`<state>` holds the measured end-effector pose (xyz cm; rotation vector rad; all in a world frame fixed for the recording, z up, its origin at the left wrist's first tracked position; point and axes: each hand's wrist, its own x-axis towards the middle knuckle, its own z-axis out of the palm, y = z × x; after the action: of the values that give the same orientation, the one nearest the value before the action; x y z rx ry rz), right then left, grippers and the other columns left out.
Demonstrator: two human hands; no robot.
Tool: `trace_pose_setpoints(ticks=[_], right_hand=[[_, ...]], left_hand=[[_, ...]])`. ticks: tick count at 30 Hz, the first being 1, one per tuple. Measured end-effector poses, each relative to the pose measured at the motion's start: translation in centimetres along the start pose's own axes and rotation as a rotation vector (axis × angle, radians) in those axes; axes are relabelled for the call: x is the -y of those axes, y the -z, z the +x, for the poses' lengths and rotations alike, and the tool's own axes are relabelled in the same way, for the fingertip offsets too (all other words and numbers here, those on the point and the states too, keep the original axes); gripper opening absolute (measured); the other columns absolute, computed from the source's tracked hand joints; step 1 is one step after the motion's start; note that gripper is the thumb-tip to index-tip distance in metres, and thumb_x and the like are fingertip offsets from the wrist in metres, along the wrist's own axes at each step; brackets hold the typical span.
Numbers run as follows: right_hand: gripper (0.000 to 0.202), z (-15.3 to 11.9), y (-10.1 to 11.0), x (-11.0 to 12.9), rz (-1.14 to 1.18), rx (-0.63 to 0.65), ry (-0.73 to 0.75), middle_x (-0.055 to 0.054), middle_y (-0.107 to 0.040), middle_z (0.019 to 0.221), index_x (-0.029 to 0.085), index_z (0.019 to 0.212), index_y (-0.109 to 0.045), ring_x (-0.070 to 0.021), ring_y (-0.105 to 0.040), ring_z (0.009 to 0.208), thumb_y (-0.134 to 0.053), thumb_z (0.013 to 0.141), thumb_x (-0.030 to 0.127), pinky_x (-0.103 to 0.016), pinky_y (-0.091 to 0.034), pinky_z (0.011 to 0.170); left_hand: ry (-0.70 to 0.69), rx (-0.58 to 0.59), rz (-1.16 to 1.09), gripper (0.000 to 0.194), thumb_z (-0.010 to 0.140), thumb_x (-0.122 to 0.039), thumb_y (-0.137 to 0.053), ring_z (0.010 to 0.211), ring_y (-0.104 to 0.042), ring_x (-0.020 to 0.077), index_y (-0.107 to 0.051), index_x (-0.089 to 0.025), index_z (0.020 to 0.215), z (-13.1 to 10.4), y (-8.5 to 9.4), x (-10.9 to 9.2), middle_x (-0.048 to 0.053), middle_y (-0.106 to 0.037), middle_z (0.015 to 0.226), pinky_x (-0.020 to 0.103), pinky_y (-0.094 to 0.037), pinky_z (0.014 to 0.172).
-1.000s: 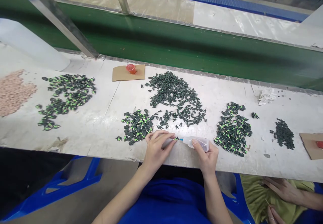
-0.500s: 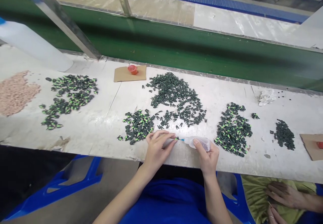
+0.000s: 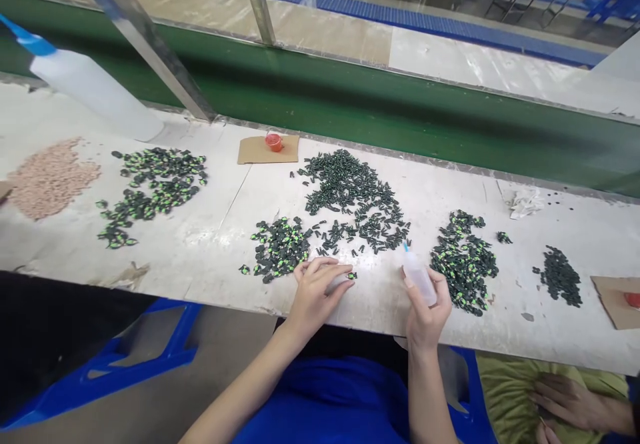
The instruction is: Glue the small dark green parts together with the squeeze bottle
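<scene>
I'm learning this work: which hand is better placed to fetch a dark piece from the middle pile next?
Probably the right hand, close to the middle pile, though the squeeze bottle it grips may hinder picking. The left hand, also close, pinches a small black-and-green piece.

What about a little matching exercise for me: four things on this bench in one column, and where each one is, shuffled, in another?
Things
1. small translucent plastic bottle with a blue tip
2. tiny black-and-green piece
3. flat heap of pale pink bits
4. crumpled white scrap

Places
A. at the far left of the white table
B. beyond the small all-dark heap, towards the table's far edge
C. between finger and thumb of the left hand
D. held in the right hand

Right pairs: 1-D, 2-C, 3-A, 4-B
</scene>
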<state>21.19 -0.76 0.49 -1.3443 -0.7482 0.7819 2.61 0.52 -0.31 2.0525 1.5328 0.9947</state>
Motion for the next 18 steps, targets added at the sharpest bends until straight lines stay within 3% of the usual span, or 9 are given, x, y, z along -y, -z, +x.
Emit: trace_pose_setpoints(ticks=[4, 7, 11, 15, 18], right_hand=[[0.038, 0.6, -0.4, 0.6, -0.074, 0.115, 0.056, -0.009, -0.075, 0.095, 0.022, 0.090, -0.052, -0.0271, -0.066, 0.105, -0.080, 0.064, 0.024, -0.047, -0.046, 0.093], [0.043, 1.0, -0.6, 0.3, -0.196, 0.126, 0.012, -0.014, -0.073, 0.103, 0.020, 0.097, -0.054, -0.0278, -0.067, 0.101, -0.080, 0.064, 0.029, -0.048, -0.048, 0.091], [0.054, 1.1, -0.6, -0.2, -0.400, 0.132, 0.075, -0.016, -0.071, 0.109, 0.017, 0.111, -0.055, -0.0271, -0.067, 0.098, -0.079, 0.066, 0.035, -0.045, -0.051, 0.086], [0.079, 0.1, -0.3, 0.1, -0.501, 0.106, 0.289, -0.017, -0.064, 0.120, 0.017, 0.132, -0.043, -0.0276, -0.063, 0.103, -0.081, 0.065, 0.035, -0.038, -0.054, 0.073], [0.068, -1.4, 0.1, 0.4, -0.475, 0.028, 0.467, -0.015, -0.063, 0.115, 0.018, 0.128, -0.046, -0.0249, -0.062, 0.096, -0.078, 0.069, 0.028, -0.032, -0.051, 0.062]], left_hand=[[0.007, -0.148, 0.121, 0.010, 0.085, -0.026, -0.065, 0.099, -0.060, 0.0242, -0.069, -0.025, 0.094, 0.0, 1.1, 0.6, 0.003, -0.074, 0.096, 0.040, -0.029, 0.085], [0.111, -0.292, 0.287, 0.008, 0.084, -0.026, -0.066, 0.108, -0.052, 0.0307, -0.071, -0.023, 0.088, 0.3, 1.9, 1.2, 0.008, -0.071, 0.105, 0.044, -0.028, 0.085], [0.162, -0.227, 0.373, 0.009, 0.082, -0.029, -0.068, 0.116, -0.044, 0.0369, -0.072, -0.022, 0.086, 1.0, 2.2, 1.4, 0.012, -0.063, 0.118, 0.049, -0.027, 0.085], [0.129, -0.159, 0.377, 0.010, 0.085, -0.020, -0.063, 0.120, -0.041, 0.0385, -0.072, -0.024, 0.088, 1.6, 2.0, 1.2, 0.012, -0.061, 0.122, 0.051, -0.028, 0.085], [0.128, -0.150, 0.366, 0.014, 0.085, -0.015, -0.062, 0.121, -0.039, 0.0391, -0.071, -0.023, 0.079, 1.9, 2.1, 1.3, 0.010, -0.063, 0.119, 0.052, -0.029, 0.084]])
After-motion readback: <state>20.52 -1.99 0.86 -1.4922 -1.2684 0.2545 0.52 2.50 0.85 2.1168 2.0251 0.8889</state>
